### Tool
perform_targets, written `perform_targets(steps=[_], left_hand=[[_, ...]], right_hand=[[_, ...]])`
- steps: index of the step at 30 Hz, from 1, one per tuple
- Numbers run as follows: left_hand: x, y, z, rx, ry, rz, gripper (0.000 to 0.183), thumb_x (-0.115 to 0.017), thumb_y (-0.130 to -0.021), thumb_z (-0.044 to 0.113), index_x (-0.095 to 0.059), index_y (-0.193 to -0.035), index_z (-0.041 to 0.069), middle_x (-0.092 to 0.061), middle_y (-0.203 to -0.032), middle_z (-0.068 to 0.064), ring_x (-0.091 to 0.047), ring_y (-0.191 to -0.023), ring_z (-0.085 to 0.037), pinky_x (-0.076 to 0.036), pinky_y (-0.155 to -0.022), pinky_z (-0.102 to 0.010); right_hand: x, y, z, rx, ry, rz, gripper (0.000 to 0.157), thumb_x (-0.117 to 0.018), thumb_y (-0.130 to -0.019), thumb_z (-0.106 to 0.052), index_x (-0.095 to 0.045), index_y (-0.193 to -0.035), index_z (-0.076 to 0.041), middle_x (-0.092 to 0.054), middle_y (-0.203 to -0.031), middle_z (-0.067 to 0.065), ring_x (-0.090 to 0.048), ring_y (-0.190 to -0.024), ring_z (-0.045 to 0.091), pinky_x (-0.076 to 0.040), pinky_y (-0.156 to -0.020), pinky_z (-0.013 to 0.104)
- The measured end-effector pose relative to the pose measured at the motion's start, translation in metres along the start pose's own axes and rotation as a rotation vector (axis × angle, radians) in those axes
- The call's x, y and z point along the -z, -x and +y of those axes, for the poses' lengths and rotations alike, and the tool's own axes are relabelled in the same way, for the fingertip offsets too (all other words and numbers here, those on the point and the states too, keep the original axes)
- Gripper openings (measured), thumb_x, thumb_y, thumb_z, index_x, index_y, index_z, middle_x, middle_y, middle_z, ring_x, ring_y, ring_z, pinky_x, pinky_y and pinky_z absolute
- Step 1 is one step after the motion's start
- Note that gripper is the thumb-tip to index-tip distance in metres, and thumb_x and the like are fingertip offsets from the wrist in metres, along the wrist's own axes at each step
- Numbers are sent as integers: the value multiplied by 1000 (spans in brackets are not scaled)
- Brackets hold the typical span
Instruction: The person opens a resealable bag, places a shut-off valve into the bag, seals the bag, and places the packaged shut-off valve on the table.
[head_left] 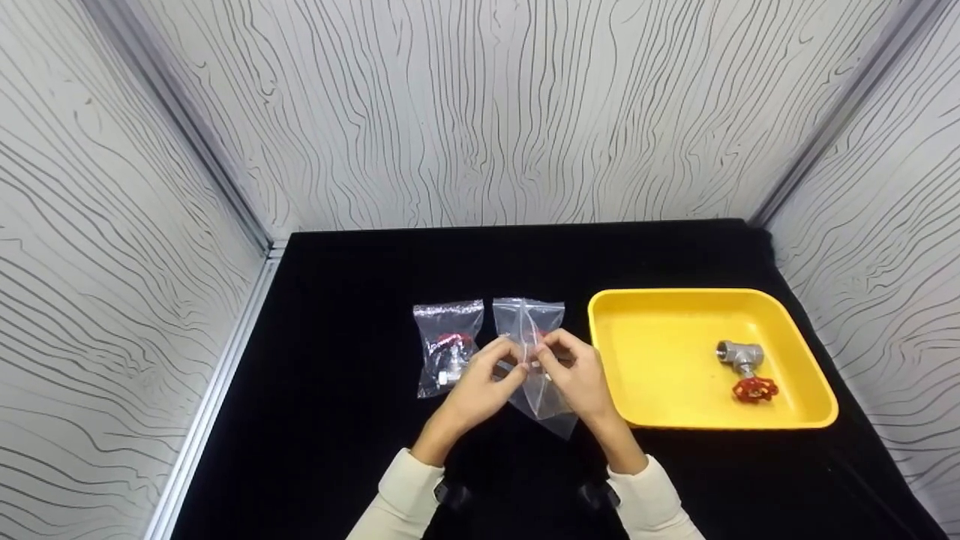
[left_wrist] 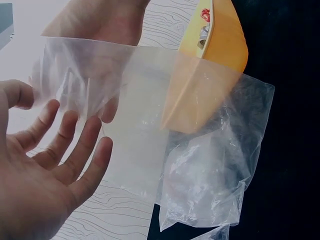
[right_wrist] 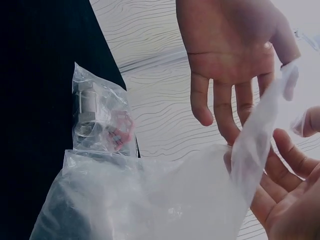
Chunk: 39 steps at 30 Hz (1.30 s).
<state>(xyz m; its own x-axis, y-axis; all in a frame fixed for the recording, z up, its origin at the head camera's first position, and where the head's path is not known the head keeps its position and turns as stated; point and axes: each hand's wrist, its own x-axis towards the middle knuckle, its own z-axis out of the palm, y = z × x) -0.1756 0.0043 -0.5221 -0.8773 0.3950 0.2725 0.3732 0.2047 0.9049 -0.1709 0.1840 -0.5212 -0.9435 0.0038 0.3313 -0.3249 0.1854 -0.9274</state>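
A clear plastic zip bag [head_left: 546,405] hangs between both hands, with no contents visible in it. My left hand [head_left: 480,384] pinches one side of its upper part between thumb and index finger. Opposite, my right hand [head_left: 585,379] pinches the other side, fingertips close to the left ones. In the left wrist view, the held bag [left_wrist: 142,155] spreads out below the fingers. Behind the hands lies another zip bag [head_left: 551,309], a hint of red inside; the hands partly hide it. Left of it, a bagged valve [head_left: 452,356] with a red handwheel lies flat.
A yellow tray [head_left: 652,360] stands on the right, close to my right hand. Inside it lies a loose metal valve [head_left: 742,355] with a red handwheel [head_left: 755,390]. Black cloth [head_left: 345,337] covers the table, and wood-grain panels [head_left: 480,112] enclose it at back and sides.
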Motion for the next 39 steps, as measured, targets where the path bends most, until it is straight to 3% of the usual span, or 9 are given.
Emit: perform_targets(steps=[4, 10, 16, 20, 23, 27, 32, 34, 39], left_hand=[[1, -2, 0, 17, -19, 51, 16, -65, -103, 12, -65, -88, 5, -67, -90, -5, -60, -84, -3, -59, -76, -26], [4, -3, 3, 16, 25, 113, 25, -65, -104, 11, -62, -79, 4, -58, -73, 3, -50, -66, -2, -42, -61, -17], [9, -2, 10, 1, 21, 173, 25, -64, -100, 5, -60, -75, 4, -53, -68, 6, -48, -62, -1, -38, -57, -16], [11, 0, 16, -23, 12, 197, 26, -66, -98, 4, -59, -73, 4, -55, -65, 2, -47, -60, -1, -37, -55, -16], [13, 1, 22, -50, 5, 203, 26, -68, -98, 4, -60, -72, 5, -56, -64, 0, -46, -59, 0, -38, -55, -15], [15, 2, 29, -89, -5, 201, 25, -68, -96, 1, -62, -73, 4, -59, -65, -3, -47, -60, 0, -39, -56, -16], [13, 2, 31, -107, -16, 193, 23, -67, -95, -1, -62, -73, 4, -61, -66, -5, -48, -62, 0, -40, -57, -15], [12, 2, 31, -103, -15, 187, 23, -67, -95, 0, -61, -73, 4, -60, -66, -5, -48, -62, 0, -39, -57, -15], [11, 2, 28, -83, -8, 177, 23, -67, -97, 1, -62, -74, 4, -61, -66, -6, -49, -62, 0, -40, -58, -15]], right_hand=[[-3, 1, -3, 18, -22, -36, 12, -68, -95, 11, -69, -86, 3, -74, -82, 17, -71, -73, 5, -64, -64, 23], [-9, 0, -7, 25, -49, -88, 9, -71, -95, 6, -68, -87, 4, -70, -82, 10, -66, -73, 3, -60, -66, 19], [-15, -1, -7, 54, -148, -189, 5, -65, -96, 10, -62, -93, 8, -63, -97, 2, -63, -87, 6, -54, -73, 15], [-17, -1, -7, 7, -233, -237, 5, -60, -98, 8, -59, -95, 11, -62, -102, 1, -62, -90, 6, -53, -76, 16], [-18, -1, -9, -50, -316, -258, 10, -56, -98, 6, -55, -95, 15, -61, -95, -2, -58, -83, 5, -50, -72, 16], [-19, 0, -9, -83, -411, -311, 9, -52, -101, 2, -57, -94, 5, -57, -88, -8, -53, -78, 4, -45, -69, 16], [-18, 3, -7, -117, -482, -437, 20, -46, -107, -5, -62, -105, -16, -60, -102, -8, -59, -96, 6, -52, -85, 20], [-18, 3, -6, -147, -503, -455, 21, -44, -109, -8, -63, -107, -18, -62, -107, -8, -60, -103, 7, -54, -92, 23], [-17, 4, -4, -193, -511, -441, 23, -42, -108, -6, -62, -103, -17, -60, -102, -6, -58, -98, 8, -52, -89, 22]])
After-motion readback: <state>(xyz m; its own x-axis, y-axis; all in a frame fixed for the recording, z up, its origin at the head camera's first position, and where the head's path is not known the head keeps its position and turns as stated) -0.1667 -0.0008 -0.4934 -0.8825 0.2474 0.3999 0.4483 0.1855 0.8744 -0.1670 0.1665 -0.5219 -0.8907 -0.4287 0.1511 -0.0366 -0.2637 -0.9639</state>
